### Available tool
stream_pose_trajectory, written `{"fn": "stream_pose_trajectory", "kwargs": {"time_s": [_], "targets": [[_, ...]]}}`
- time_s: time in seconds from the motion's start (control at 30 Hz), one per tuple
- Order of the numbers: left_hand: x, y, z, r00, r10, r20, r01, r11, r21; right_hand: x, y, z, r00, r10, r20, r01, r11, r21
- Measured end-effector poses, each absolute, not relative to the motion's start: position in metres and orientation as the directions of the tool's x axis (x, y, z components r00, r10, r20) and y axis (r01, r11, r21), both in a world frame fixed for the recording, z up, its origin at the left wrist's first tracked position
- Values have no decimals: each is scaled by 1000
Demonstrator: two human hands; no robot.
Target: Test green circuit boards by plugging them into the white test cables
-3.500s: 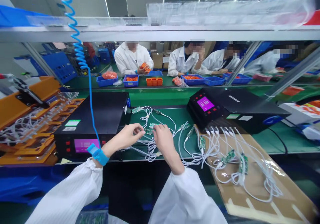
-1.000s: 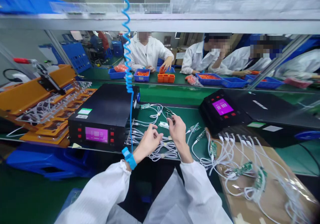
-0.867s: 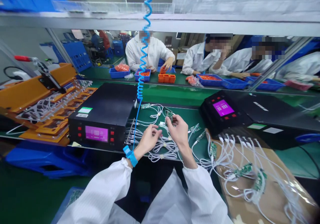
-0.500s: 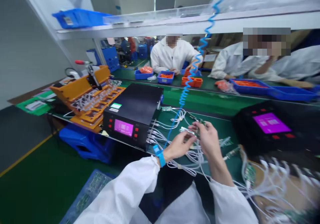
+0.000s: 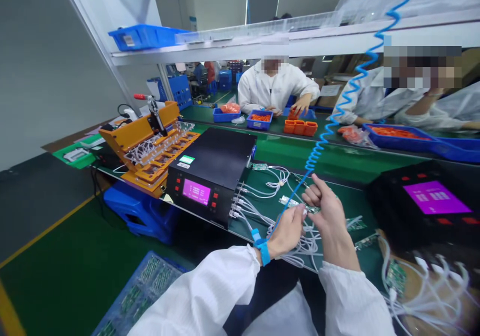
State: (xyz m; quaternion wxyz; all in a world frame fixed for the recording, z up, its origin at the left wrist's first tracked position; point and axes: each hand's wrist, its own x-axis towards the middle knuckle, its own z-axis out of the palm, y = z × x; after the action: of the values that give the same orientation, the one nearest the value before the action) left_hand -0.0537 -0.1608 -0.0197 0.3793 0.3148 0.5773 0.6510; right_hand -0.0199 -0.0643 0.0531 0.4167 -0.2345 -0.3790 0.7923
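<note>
While left hand (image 5: 288, 231) pinches white plug (image 5: 305, 212), right hand (image 5: 333, 222) grips green board (image 5: 313, 209)

Hands close together over bench (image 5: 354, 196); board between right thumb and curled fingers, plug by its end, seated or not cannot tell; white cables (image 5: 309, 245) looped beneath, black box (image 5: 215, 151) to the left

Orange fixture (image 5: 133, 133) at far left of the bench, red-handled toggle clamp (image 5: 154, 113) on it standing up. Blue stool (image 5: 140, 216) under the bench, yellow line (image 5: 48, 230) on the floor to its left. Blue bin (image 5: 144, 37) on the overhead shelf (image 5: 240, 55). Opposite bench: co-worker in white coat (image 5: 275, 86), one hand at three orange cups (image 5: 300, 127), blue tub (image 5: 259, 125) of orange parts just beside.
</note>
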Motion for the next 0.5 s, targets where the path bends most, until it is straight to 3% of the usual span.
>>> {"fn": "stream_pose_trajectory", "kwargs": {"time_s": [0.17,0.23,0.3,0.4,0.5], "targets": [[-49,-146,-1,-588,809,21,-59,-68,996,-28,-43,57,-577,813,-77,-499,-425,-755],[-47,-144,1,-611,791,13,-86,-83,993,-33,-30,64,-538,842,-38,-409,-300,-862],[-46,-149,-3,-608,794,-26,-146,-79,986,-35,-11,75,-422,906,40,-207,-53,-977],[-51,-158,-12,-573,813,-99,-279,-80,957,-28,17,86,-309,945,111,-24,109,-994],[-64,-157,-12,-630,764,-140,-410,-174,895,-22,25,78,-358,925,124,187,201,-961]]}}
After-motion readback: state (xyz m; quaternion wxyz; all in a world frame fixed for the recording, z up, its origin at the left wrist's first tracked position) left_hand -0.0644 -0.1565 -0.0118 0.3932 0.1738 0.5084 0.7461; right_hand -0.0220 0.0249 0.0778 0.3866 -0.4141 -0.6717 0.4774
